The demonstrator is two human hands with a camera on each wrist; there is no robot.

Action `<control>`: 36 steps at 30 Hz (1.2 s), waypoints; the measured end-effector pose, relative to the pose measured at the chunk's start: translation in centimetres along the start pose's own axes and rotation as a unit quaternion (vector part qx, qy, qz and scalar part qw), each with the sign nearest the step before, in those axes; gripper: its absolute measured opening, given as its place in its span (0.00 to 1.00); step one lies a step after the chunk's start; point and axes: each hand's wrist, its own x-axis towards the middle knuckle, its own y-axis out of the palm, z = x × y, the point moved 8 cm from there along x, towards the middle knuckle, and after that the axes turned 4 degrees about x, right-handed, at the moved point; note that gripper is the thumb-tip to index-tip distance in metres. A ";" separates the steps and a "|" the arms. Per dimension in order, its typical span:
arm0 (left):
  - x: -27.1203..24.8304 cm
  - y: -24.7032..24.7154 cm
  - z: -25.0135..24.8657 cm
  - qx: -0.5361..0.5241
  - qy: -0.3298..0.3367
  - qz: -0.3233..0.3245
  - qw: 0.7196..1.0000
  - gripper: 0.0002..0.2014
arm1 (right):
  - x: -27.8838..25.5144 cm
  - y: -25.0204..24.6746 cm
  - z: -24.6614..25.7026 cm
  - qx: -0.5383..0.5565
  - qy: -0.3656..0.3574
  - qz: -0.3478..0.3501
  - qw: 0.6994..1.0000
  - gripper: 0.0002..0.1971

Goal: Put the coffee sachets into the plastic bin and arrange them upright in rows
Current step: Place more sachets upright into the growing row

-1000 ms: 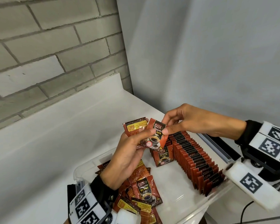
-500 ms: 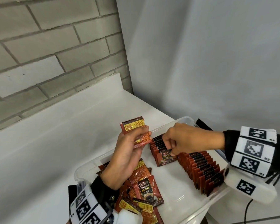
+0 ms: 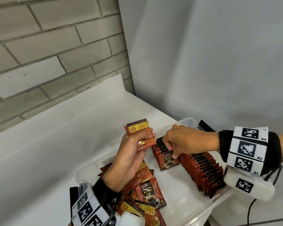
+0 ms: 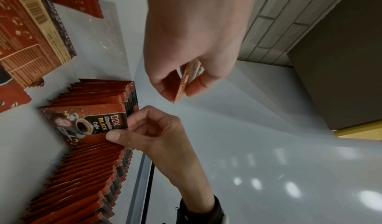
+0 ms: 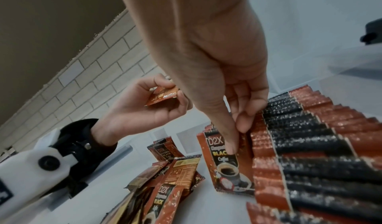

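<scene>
- While my right hand is pinching the front coffee sachet upright against its row in the plastic bin, my grip is narrow.
- My left hand is holding spare sachets above the bin.

Bare bin floor between loose pile and upright rows.

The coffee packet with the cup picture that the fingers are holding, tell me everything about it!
The coffee packet is a small flat sachet of shiny, crinkly foil, red-brown with a black label reading D2X Black Coffee and a picture of a full cup on a saucer. It stands upright in the clear plastic bin, at the front of the shorter row of sachets, its printed face towards the camera. The right hand pinches its top edge between thumb and fingertips. Its bottom edge appears to rest on the bin's floor.
</scene>
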 end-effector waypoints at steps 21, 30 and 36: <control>0.0 0.5 0.3 0.070 0.004 0.034 0.997 0.11 | -2.4 -4.5 0.0 0.399 -0.003 -0.098 0.912 0.12; 0.0 0.6 0.3 0.066 0.003 0.032 0.997 0.12 | -3.0 -5.2 -0.3 0.488 -0.025 -0.201 0.849 0.07; 0.3 0.5 0.1 0.006 0.005 0.020 1.000 0.19 | -4.4 -7.0 0.4 0.527 -0.076 -0.235 0.813 0.03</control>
